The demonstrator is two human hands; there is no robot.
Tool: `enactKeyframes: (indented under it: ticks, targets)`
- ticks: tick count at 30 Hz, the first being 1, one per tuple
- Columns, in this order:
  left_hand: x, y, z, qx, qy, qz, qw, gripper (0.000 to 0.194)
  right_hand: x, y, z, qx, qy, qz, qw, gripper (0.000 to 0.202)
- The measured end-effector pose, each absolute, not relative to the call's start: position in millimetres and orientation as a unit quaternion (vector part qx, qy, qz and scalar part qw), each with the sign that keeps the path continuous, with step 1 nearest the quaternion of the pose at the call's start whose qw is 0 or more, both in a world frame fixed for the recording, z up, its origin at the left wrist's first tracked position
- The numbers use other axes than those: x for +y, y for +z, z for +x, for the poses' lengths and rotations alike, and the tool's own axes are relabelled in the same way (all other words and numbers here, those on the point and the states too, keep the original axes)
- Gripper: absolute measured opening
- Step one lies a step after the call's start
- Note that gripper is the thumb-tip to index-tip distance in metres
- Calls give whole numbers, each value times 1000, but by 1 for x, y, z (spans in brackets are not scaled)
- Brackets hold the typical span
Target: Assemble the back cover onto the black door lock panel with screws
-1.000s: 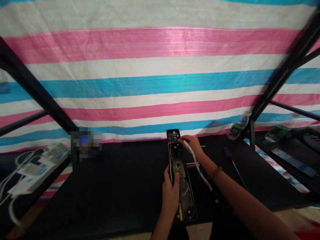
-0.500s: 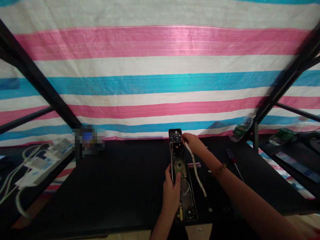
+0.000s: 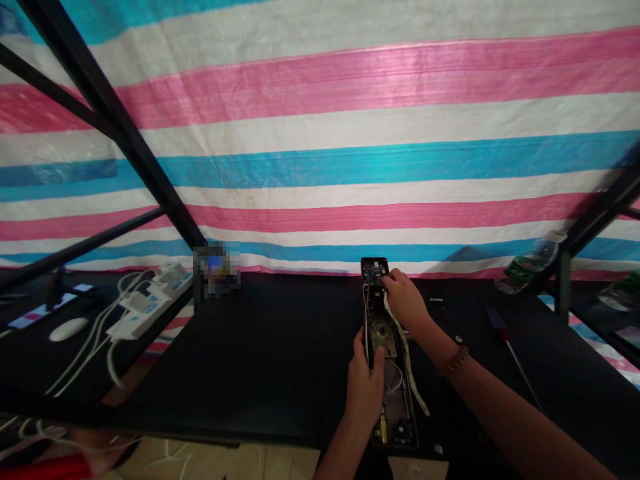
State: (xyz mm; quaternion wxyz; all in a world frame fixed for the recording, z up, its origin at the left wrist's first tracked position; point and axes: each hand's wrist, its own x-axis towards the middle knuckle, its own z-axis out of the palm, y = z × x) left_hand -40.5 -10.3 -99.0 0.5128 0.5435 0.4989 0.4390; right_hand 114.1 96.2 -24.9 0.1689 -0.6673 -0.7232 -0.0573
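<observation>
A long dark electronic door lock casing [image 3: 406, 390] lies open side up near the table's front edge. Inside it show a circuit board [image 3: 374, 275] at the far end, a round metal plate [image 3: 382, 331] in the middle and a brass cylinder [image 3: 383, 427] at the near end. My left hand [image 3: 367, 383] is wrapped round the casing's left side, thumb over its inside. The fingers of my right hand [image 3: 403, 297] are pinched beside the board on the upper end of a whitish taped cable [image 3: 407, 353]. That cable hangs down along the casing's right edge; the pinched tip is hidden.
A screwdriver [image 3: 503, 330] and a plastic bottle [image 3: 530, 263] lie to the right. Small parts [image 3: 437, 300] are scattered beyond my right forearm. At the left are a power strip [image 3: 150, 303] with cords and a white mouse [image 3: 69, 329]. Black frame bars [image 3: 133, 153] flank the table.
The view has swung left, so everything sits further right. My right hand stays by the board, and the cable now hangs closer to the casing. My left hand keeps its hold.
</observation>
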Motion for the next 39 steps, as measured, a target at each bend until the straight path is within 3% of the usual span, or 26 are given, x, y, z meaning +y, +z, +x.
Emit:
enactKeyframes:
  ticks: [9, 18, 26, 39]
  targets:
    - [-12, -97, -40, 500, 445, 536, 515, 62, 101, -28, 125, -726, -35, -665, 172, 17]
    - [-11, -98, -40, 506, 436, 540, 511, 61, 99, -43, 123, -706, -16, -665, 241, 21]
    - [-10, -97, -39, 501, 438, 535, 521, 64, 97, -28, 117, -706, -54, -687, 163, 18]
    - [-9, -97, -40, 497, 438, 535, 524, 63, 105, -20, 121, -738, -65, -664, 105, 23]
